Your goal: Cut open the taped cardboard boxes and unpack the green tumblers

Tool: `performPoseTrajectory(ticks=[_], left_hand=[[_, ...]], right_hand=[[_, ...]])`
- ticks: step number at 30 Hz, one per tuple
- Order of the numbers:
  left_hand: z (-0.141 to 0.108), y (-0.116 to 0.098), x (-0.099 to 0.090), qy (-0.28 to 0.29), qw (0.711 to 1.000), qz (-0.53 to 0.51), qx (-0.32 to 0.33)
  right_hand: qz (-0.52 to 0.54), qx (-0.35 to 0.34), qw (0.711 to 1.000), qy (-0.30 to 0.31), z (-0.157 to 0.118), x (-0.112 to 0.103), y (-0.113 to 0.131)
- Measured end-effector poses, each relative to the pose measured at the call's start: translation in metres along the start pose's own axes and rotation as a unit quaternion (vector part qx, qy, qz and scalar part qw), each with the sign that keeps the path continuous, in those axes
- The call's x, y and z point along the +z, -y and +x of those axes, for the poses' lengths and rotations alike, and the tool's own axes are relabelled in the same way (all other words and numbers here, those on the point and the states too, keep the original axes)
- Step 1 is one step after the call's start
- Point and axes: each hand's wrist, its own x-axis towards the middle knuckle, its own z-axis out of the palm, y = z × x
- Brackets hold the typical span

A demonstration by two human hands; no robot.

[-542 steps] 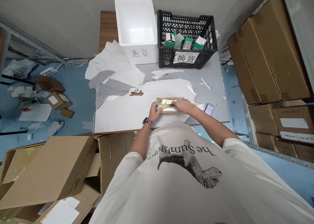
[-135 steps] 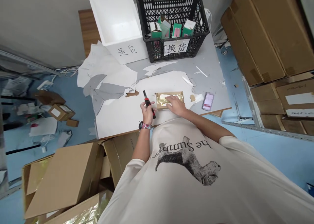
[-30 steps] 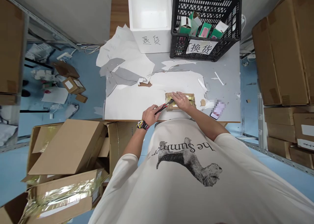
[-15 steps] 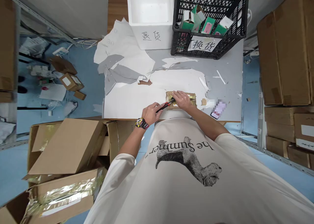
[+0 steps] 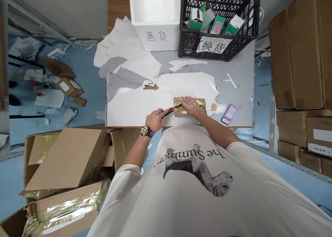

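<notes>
On the white-covered table lies a small flat cardboard box (image 5: 202,107), wrapped in yellowish tape and bearing a pale label. My right hand (image 5: 190,106) is laid over its middle, fingers curled onto the top and holding it against the table. A slim black-and-red tool (image 5: 169,111) is gripped in my left hand (image 5: 155,120), which is closed around its near end just left of the box. The tool's far end reaches the box's left part, close to my right fingertips. Its exact kind is too small to tell.
Behind the work spot stand a white foam box (image 5: 158,36) and a black plastic crate (image 5: 190,46) holding several green-and-white cartons. A phone (image 5: 226,119) lies to the right, with paper scraps around. Cardboard boxes (image 5: 67,157) pile up at left, others (image 5: 303,60) at right.
The tool and my left hand have shifted slightly left, so its far end is nearer the box's left edge. My right hand stays on the box. The whole view has moved a little.
</notes>
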Motion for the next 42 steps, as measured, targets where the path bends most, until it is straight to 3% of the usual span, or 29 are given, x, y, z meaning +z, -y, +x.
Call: performPoseTrajectory(ticks=[6, 11, 16, 28, 32, 35, 39, 42], left_hand=[[0.017, 0.025, 0.002, 0.010, 0.996, 0.037, 0.083], [0.036, 0.053, -0.006, 0.006, 0.986, 0.081, 0.146], [0.054, 0.065, -0.016, 0.025, 0.975, 0.095, 0.197], [0.074, 0.079, -0.028, -0.002, 0.979, 0.077, 0.188], [0.057, 0.088, -0.031, 0.005, 0.981, 0.045, 0.187], [0.026, 0.098, -0.020, -0.025, 0.988, -0.009, 0.151], [-0.010, 0.112, 0.015, -0.137, 0.988, -0.072, -0.025], [-0.011, 0.116, 0.048, -0.159, 0.975, -0.080, -0.133]], right_hand=[[-0.026, -0.016, 0.999, -0.010, -0.002, 0.009, -0.009], [-0.076, -0.055, 0.994, -0.053, -0.002, 0.021, -0.018], [-0.093, -0.070, 0.990, -0.077, -0.003, 0.026, -0.022], [-0.073, -0.065, 0.991, -0.090, -0.005, 0.017, -0.012], [-0.107, -0.067, 0.988, -0.090, 0.002, -0.002, -0.006], [-0.144, -0.076, 0.979, -0.120, 0.000, -0.016, -0.006], [-0.170, -0.071, 0.975, -0.125, -0.014, -0.016, -0.011], [-0.163, -0.044, 0.980, -0.106, -0.027, -0.009, -0.013]])
